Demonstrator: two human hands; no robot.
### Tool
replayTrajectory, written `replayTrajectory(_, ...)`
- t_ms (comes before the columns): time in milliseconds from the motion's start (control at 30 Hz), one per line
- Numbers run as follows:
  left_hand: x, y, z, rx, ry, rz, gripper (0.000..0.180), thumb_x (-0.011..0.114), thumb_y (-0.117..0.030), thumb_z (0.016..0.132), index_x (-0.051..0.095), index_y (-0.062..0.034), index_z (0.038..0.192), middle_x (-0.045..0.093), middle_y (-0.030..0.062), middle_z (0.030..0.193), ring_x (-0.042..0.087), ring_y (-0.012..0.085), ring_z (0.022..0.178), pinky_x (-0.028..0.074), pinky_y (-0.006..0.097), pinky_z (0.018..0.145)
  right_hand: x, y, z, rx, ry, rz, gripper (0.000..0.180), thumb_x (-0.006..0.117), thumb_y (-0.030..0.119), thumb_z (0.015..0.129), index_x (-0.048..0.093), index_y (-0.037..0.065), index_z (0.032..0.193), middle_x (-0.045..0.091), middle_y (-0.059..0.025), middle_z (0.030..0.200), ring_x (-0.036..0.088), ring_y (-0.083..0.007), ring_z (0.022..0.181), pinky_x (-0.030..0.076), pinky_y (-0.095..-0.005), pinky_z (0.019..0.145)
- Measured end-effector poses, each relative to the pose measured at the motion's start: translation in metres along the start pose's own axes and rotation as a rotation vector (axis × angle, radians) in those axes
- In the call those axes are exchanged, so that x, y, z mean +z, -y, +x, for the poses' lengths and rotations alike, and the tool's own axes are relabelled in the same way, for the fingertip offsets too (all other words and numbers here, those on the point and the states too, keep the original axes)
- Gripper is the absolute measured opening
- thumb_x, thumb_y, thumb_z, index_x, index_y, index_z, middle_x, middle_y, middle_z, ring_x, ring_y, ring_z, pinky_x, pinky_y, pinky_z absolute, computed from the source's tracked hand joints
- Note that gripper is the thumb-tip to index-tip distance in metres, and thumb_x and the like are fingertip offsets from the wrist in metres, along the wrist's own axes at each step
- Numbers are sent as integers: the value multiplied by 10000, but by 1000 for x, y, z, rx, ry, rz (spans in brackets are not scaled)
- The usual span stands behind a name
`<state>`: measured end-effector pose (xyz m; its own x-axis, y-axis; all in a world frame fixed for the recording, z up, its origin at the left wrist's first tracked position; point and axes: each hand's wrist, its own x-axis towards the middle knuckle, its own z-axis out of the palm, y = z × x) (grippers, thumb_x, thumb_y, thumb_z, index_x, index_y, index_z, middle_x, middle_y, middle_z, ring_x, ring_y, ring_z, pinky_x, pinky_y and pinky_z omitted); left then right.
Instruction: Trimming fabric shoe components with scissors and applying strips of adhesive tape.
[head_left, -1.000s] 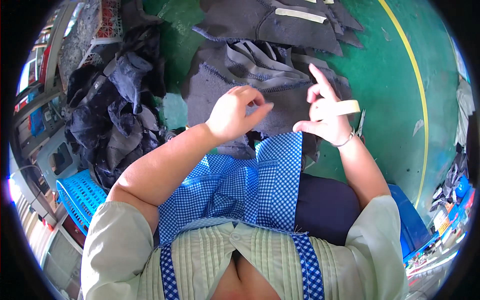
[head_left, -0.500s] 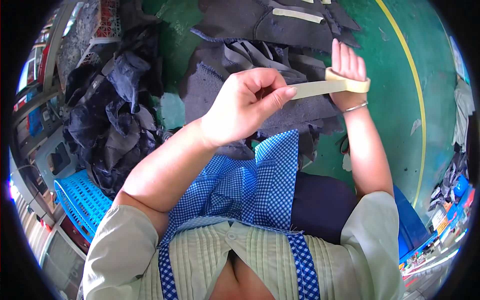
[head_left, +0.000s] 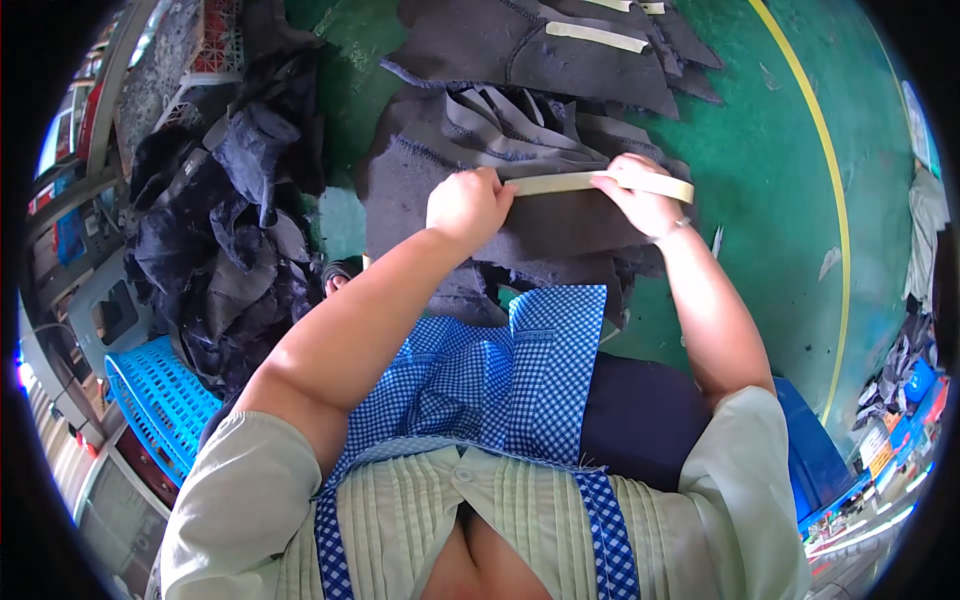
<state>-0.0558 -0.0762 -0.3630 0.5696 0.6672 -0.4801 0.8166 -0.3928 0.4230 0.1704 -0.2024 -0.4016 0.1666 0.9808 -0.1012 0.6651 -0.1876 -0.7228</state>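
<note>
A strip of cream masking tape [head_left: 553, 184] is pulled taut between my two hands, just over a stack of dark grey fabric pieces [head_left: 420, 160]. My left hand [head_left: 468, 212] pinches its free end. Around the fingers of my right hand [head_left: 640, 205] hangs the tape roll, and that hand's thumb presses on the strip where it leaves the roll. The folded upper layers of the stack lie just beyond the tape. Farther off is a second stack of dark fabric [head_left: 455, 40], with a piece of tape [head_left: 597, 37] stuck across it.
A heap of dark fabric [head_left: 235, 250] lies to the left, above a blue plastic basket [head_left: 165, 405]. The green floor [head_left: 770, 230] carries a yellow line [head_left: 835, 190] on the right. A blue bin [head_left: 815, 440] stands by my right elbow.
Both hands have come down toward the fabric stack. My right hand has moved left and closed on the tape; before, its fingers were stretched out through the roll.
</note>
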Motion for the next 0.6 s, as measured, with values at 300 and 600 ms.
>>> replayTrajectory(300,5,-5,-32,582,182,259,836,678,-446,774,291,-113,1437,226,101,1523,210,249,1412,187,456,1137,32,-30,2,49,76,84,264,723,240,763,571,36,693,576,-116,705,583,-280,715,459,-380,660)
replayTrajectory(600,23,17,-24,539,396,383,742,550,-262,849,188,-119,1481,99,33,1568,69,173,1446,86,441,1166,-48,-67,18,99,474,-499,363,753,331,721,554,28,732,559,-106,744,555,-278,739,461,-375,706)
